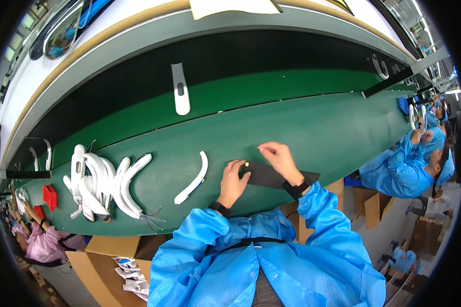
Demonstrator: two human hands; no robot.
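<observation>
My left hand (233,183) is closed on the left end of a dark, flat rectangular plate (269,176) lying on the green bench. By its fingertips a small yellow piece (247,165) sits at the plate's corner. My right hand (280,161) hovers over the plate's far edge, thumb and forefinger pinched together; anything between them is too small to make out. To the left of my hands lies a single curved white part (193,179) with a bluish mark, apart from both.
Several curved white housings (100,179) with loose wires are heaped at the left, beside a red bin (49,197). A white housing (181,94) lies on the far green strip. Open cardboard boxes (105,268) stand below the near edge. Co-workers (404,171) sit at both sides.
</observation>
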